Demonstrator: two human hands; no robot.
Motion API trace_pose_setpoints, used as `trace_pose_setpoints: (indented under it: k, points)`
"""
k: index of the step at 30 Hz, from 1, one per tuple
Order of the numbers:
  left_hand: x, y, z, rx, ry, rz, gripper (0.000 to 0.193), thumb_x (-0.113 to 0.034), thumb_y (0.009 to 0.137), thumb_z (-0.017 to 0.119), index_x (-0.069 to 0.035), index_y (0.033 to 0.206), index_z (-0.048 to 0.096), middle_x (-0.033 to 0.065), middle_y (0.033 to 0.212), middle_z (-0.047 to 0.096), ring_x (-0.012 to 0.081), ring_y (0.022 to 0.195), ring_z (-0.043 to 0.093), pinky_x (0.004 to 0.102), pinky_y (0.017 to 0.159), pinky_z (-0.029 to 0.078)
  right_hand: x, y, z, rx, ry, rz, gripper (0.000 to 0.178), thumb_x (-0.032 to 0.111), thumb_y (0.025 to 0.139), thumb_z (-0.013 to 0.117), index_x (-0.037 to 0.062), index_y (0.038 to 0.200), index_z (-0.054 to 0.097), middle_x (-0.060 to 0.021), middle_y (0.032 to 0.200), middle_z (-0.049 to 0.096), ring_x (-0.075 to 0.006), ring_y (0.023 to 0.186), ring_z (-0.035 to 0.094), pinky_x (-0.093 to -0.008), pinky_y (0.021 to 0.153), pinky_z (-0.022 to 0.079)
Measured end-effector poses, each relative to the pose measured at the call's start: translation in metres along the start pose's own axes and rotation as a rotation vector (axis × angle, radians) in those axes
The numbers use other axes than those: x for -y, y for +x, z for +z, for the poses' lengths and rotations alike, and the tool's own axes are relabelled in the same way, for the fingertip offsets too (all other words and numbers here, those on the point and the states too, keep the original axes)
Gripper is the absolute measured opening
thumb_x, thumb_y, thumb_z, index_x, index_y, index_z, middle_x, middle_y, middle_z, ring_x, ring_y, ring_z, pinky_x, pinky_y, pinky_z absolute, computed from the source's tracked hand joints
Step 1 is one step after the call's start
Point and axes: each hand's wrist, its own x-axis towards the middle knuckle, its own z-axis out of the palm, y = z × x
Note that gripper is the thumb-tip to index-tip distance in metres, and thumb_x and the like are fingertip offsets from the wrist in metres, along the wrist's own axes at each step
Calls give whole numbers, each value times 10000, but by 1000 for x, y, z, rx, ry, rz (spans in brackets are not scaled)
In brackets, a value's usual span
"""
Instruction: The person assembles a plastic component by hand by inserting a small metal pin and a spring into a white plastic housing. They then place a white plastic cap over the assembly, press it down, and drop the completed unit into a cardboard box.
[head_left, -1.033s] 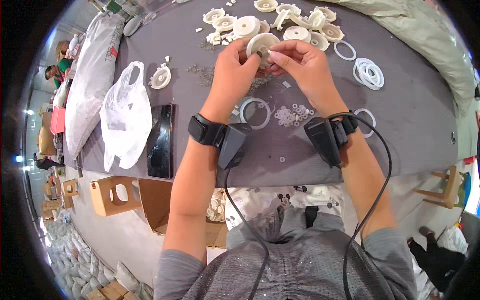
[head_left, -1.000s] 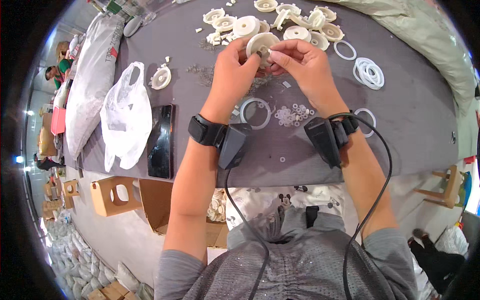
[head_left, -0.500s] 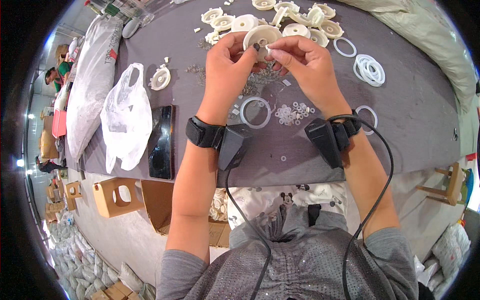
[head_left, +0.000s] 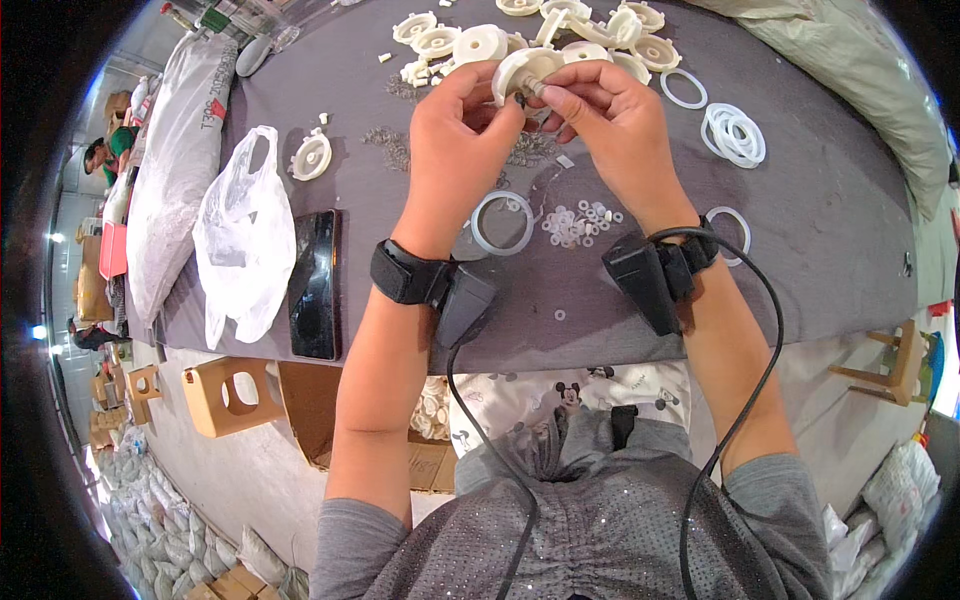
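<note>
My left hand [head_left: 455,130] grips a cream round plastic cap [head_left: 514,70] by its rim, tilted on edge above the far middle of the table. At the cap's hub, my right hand [head_left: 628,125] pinches a small spring-like piece [head_left: 534,87]; fingers partly hide it. Small metal springs [head_left: 388,146] lie in loose heaps beneath and left of my hands. Closer to me are a translucent ring [head_left: 475,228] and a scatter of small white washers [head_left: 578,226]. More cream caps [head_left: 436,41] are piled beyond my hands.
Stacked white rings [head_left: 735,136] lie at the right. Another cap [head_left: 311,156], a white plastic bag [head_left: 245,250] and a black phone [head_left: 315,285] are on the left. Large sacks [head_left: 185,170] line the table's sides. Cables run from both wrist devices [head_left: 640,285].
The cap has tipped from facing me to a steeper slant. A spring-like piece now shows between it and my right fingertips, where a small white part showed earlier.
</note>
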Motion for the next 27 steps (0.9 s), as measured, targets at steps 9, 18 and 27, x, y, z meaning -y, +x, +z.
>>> trace_pose_setpoints:
  k: [9, 18, 27]
  points:
    - [5, -2, 4, -44, 32, 13, 258, 5, 759, 560, 45, 1013, 539, 79, 872, 619, 101, 734, 604, 218, 635, 497, 3, 1, -4, 36, -44, -1, 117, 85, 815, 596, 5, 896, 565, -46, 804, 638, -73, 652, 568, -187, 549, 445]
    - [14, -4, 8, -58, 136, 41, 269, -10, 727, 588, 17, 993, 558, 58, 812, 616, 71, 671, 576, 211, 592, 476, -3, 1, -2, -39, -9, 41, 138, 65, 798, 615, -5, 892, 542, -82, 782, 637, -79, 626, 574, -204, 526, 462]
    - [14, -4, 5, 25, 83, -9, 181, -40, 776, 605, 27, 933, 543, 58, 785, 608, 93, 659, 588, 215, 573, 480, -8, 3, -14, -53, -102, 162, 311, 186, 730, 718, 14, 917, 539, -30, 611, 586, -67, 489, 523, -190, 454, 423]
